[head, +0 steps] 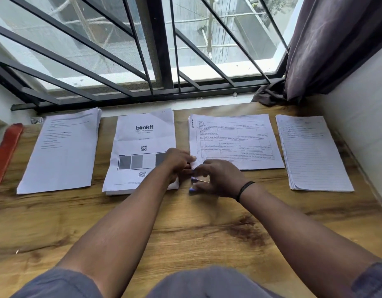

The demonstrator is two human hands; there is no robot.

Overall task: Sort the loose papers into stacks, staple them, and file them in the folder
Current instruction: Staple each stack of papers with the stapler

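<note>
I am seeing four paper stacks lying in a row along the far edge of the wooden table [185, 229], with bare strips of wood showing between them. The near half of the table is lying open for my forearms. Window bars [143, 61] are closing off the back, a white wall [362, 117] and curtain [327, 44] are hemming in the right, and a red folder [5, 151] is lying at the left edge.

My arms are bare from the elbows down. Grey sleeves [63, 282] bunch at both elbows, and a thin black band [245, 190] circles my right wrist. Grey cloth covers my lap.
</note>
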